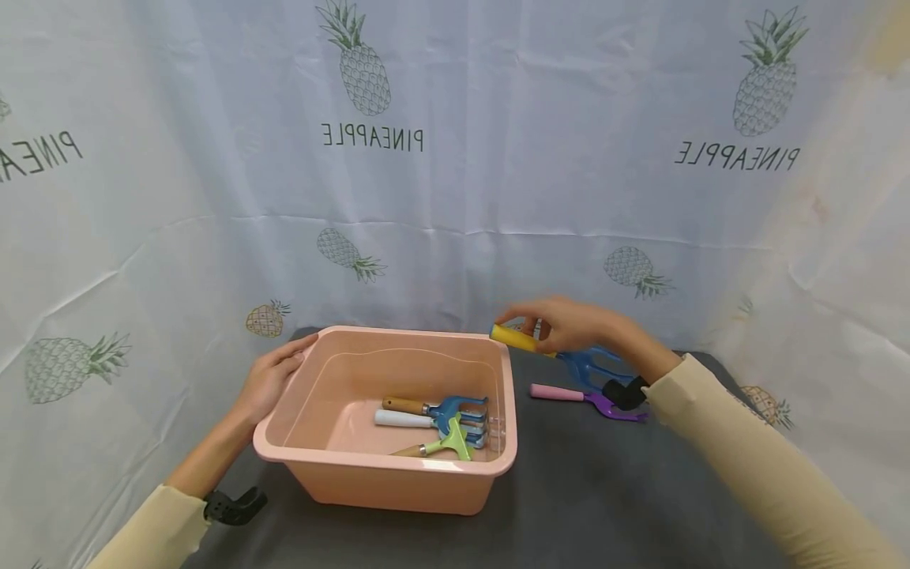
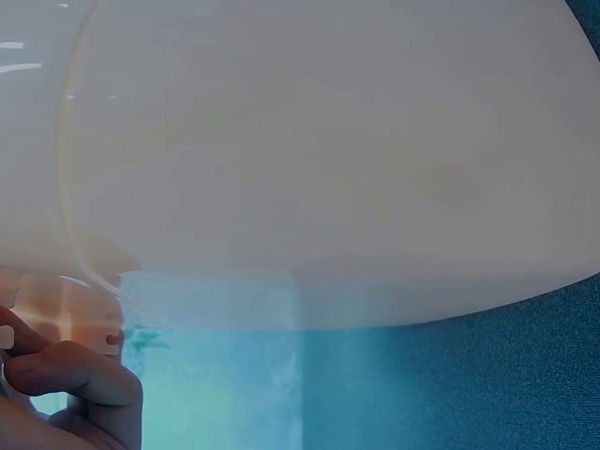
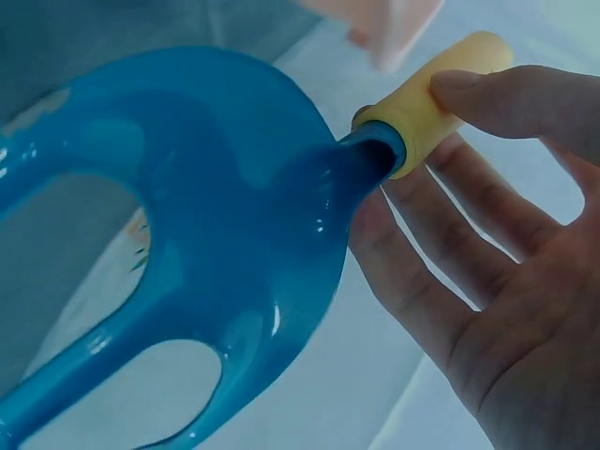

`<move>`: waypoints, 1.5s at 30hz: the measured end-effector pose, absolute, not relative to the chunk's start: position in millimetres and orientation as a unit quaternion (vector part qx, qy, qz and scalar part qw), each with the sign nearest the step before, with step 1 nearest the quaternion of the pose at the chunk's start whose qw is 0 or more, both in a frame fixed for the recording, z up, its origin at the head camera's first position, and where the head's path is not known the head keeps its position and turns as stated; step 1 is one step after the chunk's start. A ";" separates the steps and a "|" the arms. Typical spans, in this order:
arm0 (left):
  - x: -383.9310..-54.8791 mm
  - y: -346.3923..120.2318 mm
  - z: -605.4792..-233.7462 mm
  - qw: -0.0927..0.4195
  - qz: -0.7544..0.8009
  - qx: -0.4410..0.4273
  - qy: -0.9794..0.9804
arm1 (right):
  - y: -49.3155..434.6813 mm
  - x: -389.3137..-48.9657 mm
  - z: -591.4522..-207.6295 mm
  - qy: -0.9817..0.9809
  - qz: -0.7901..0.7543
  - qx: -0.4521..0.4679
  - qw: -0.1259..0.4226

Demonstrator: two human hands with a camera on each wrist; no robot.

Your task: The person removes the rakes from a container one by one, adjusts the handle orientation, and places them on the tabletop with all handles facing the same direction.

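Note:
My right hand point(image 1: 569, 324) pinches the yellow handle point(image 3: 431, 98) of a blue hand rake point(image 3: 234, 206) between thumb and fingers. It hovers by the basin's far right corner, with the blue tines pointing right. My left hand point(image 1: 273, 381) grips the left rim of a pink plastic basin point(image 1: 384, 486); its curled fingers point(image 2: 80, 370) show in the left wrist view. Inside the basin lie a blue rake with a wooden handle point(image 1: 405, 405), another blue rake with a white handle point(image 1: 405, 419) and a light green garden tool point(image 1: 451, 441).
To the right of the basin, a purple hand rake with a pink handle point(image 1: 558, 393) lies on the dark table point(image 1: 569, 490). A pale curtain with pineapple prints point(image 1: 455, 182) hangs behind and at both sides. Black straps point(image 1: 235, 506) circle both wrists.

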State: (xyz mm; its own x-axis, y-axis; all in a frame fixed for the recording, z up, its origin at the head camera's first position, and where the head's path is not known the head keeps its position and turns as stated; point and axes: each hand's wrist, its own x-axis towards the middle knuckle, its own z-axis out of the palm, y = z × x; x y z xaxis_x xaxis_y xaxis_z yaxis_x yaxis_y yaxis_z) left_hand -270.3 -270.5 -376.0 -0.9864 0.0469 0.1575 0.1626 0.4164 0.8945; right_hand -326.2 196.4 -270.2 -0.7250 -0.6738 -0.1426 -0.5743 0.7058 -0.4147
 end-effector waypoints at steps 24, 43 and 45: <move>-272.2 -272.0 -378.1 0.043 -0.551 -0.064 -0.831 | 267.6 -318.4 -365.3 0.906 -0.190 -0.328 0.190; -275.9 -272.0 -380.7 0.049 -0.551 -0.062 -0.830 | 285.9 -305.5 -428.1 0.882 -0.235 -0.341 0.226; -276.1 -271.7 -381.1 0.047 -0.552 -0.061 -0.830 | 286.8 -304.5 -432.9 0.879 -0.234 -0.353 0.221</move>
